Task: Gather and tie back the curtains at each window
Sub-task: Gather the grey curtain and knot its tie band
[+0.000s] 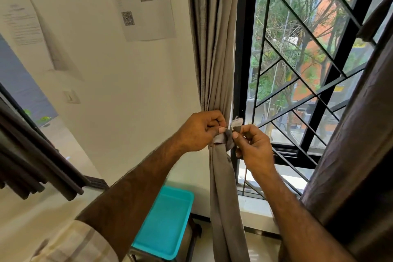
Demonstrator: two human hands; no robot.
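left hand [200, 132] & right hand [253, 144] each pinching tie-back [228, 137] end, gathered curtain [214, 49], knot hidden by fingers

Bare wall [127, 83] left of the gathered curtain [214, 49] gave open reach; the window grille [297, 83] and dark curtain [350, 155] blocked the right.

White wall [131, 83] with taped papers [146, 6]; black-grilled window [297, 66] (trees outside); turquoise tray [168, 219] below.
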